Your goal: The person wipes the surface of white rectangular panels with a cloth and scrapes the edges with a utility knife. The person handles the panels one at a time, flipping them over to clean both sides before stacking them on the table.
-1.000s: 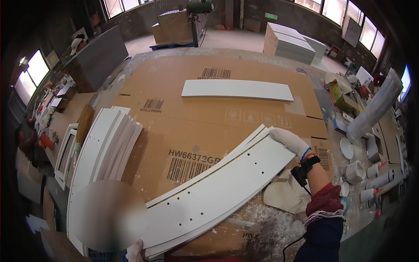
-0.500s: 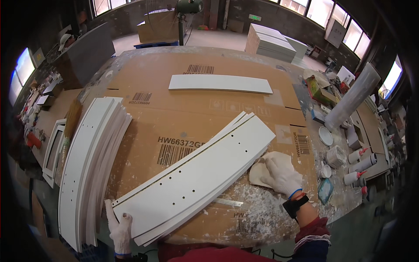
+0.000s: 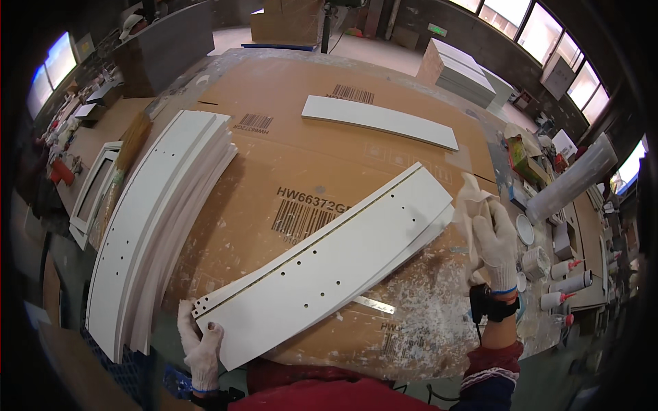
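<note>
A white drilled board [image 3: 356, 250] with a groove along its far edge slants across the cardboard-covered table, with more boards under it. My left hand [image 3: 201, 346], in a white knit glove, grips its near left end, thumb on top and fingers at the edge. Just off the far right end is my gloved right hand [image 3: 495, 240], closed around a pale cloth [image 3: 473, 198] that hangs from its fingers. Beneath the board's near edge a flat metal strip [image 3: 375, 305] lies partly covered.
Left stands a stack of white boards [image 3: 147, 212], with a straw brush [image 3: 130, 147] beside it. A single white board [image 3: 377, 122] lies at the back on the cardboard [image 3: 267, 161]. Bottles [image 3: 565, 267], a tape roll and a clear cylinder [image 3: 576, 175] crowd the right side.
My right hand has lifted away from the board's near edge, up and to the right, with the cloth. The top board has shifted slightly over those under it. The view has turned.
</note>
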A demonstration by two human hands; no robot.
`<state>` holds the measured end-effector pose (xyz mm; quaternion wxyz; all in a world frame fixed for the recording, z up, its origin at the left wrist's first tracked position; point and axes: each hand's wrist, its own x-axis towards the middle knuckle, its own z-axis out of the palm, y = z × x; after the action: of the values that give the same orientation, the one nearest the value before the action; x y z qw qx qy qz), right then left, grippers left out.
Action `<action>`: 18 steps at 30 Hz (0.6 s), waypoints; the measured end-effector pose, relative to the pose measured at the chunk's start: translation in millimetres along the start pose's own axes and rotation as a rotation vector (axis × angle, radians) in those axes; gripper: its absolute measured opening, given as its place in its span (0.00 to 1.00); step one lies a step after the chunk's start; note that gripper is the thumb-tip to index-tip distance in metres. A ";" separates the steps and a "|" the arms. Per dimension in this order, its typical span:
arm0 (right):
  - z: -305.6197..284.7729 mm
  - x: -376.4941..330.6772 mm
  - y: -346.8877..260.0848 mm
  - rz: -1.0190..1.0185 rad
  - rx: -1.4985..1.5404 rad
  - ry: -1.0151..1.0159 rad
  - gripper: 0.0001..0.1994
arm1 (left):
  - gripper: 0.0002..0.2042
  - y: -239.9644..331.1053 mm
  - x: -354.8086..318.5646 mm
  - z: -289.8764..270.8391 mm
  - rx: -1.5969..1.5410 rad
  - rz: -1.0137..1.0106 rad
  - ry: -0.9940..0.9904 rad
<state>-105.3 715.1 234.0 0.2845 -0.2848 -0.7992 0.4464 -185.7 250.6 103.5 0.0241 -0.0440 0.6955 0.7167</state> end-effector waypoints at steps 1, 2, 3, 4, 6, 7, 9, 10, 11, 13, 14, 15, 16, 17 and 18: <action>25.5 -10.0 -27.1 -0.017 0.094 -0.032 0.06 | 0.36 -5.5 -1.0 -3.1 0.007 -0.031 0.026; 54.9 -21.6 -31.8 -0.356 -0.139 -0.196 0.06 | 0.37 -14.1 -2.0 -9.2 0.017 -0.059 0.056; 78.5 -34.2 -39.8 -0.799 -0.413 -0.257 0.05 | 0.37 -18.7 0.9 -9.0 0.017 -0.091 0.064; 98.4 -47.0 -47.9 -1.186 -0.561 -0.240 0.05 | 0.38 -12.2 3.8 -0.8 0.049 -0.152 0.065; 143.5 -85.9 -63.6 -1.008 -0.268 -0.630 0.11 | 0.40 7.6 4.9 14.5 0.128 -0.265 0.086; 167.0 -105.6 -57.1 -0.982 -0.164 -0.823 0.14 | 0.40 6.4 6.3 14.0 0.090 -0.248 0.070; 193.9 -118.5 -44.5 -1.094 -0.204 -1.058 0.20 | 0.41 0.0 5.2 7.1 0.017 -0.230 0.051; 197.8 -121.0 -37.7 -1.144 -0.207 -0.979 0.21 | 0.41 0.2 5.5 6.8 0.051 -0.198 0.055; 201.4 -119.9 -29.6 -1.189 -0.216 -0.902 0.22 | 0.41 1.5 5.7 9.7 0.082 -0.170 0.054; 191.6 -102.7 -13.6 -1.065 -0.364 -0.896 0.25 | 0.41 -3.0 3.4 10.6 0.081 -0.166 0.068; 182.2 -85.9 -11.7 -1.035 -0.427 -0.828 0.26 | 0.41 -5.5 2.6 7.7 0.056 -0.184 0.073; 175.9 -69.1 -2.8 -0.995 -0.540 -0.782 0.27 | 0.41 -7.0 0.8 3.6 0.040 -0.199 0.087; 165.1 -48.7 7.4 -0.948 -0.673 -0.724 0.28 | 0.41 -7.3 0.4 3.5 0.020 -0.210 0.080; 154.4 -25.6 16.2 -0.867 -0.769 -0.673 0.28 | 0.41 -5.2 -1.2 3.0 0.006 -0.220 0.076; 143.5 -0.7 26.1 -0.789 -0.860 -0.619 0.28 | 0.41 -3.4 -2.3 2.1 -0.009 -0.226 0.076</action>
<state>-201.3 647.0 147.9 0.0447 0.0826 -0.9955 0.0107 -183.1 252.9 100.4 0.0782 -0.1492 0.6834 0.7103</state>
